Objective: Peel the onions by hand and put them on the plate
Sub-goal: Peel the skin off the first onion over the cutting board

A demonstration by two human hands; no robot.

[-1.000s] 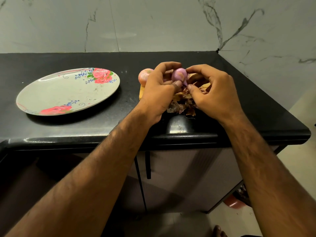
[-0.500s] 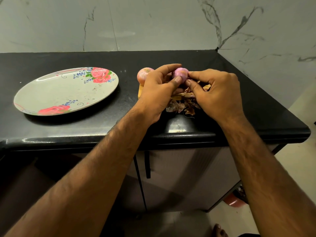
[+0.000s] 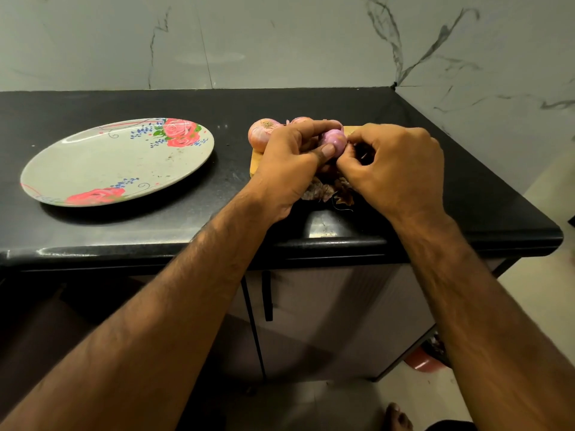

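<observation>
My left hand (image 3: 291,160) grips a small purple, mostly peeled onion (image 3: 335,140) between thumb and fingers, just above a wooden board (image 3: 255,161). My right hand (image 3: 395,169) pinches at the onion's right side with curled fingers. A pink unpeeled onion (image 3: 260,132) sits on the board behind my left hand, and part of another onion (image 3: 300,120) shows beyond my fingers. The floral plate (image 3: 102,169) lies on the black counter to the left and holds no onion.
Dry onion skins (image 3: 326,191) are piled on the counter under my hands. The black counter (image 3: 124,225) ends at a rounded front edge, with marble walls behind and to the right. Cabinet doors are below. A red bin (image 3: 420,362) stands on the floor at right.
My right hand has shifted from the onion's top to its lower right side, fingers curled tighter. The onion has sunk slightly toward the board. A second onion now peeks out behind my left fingers.
</observation>
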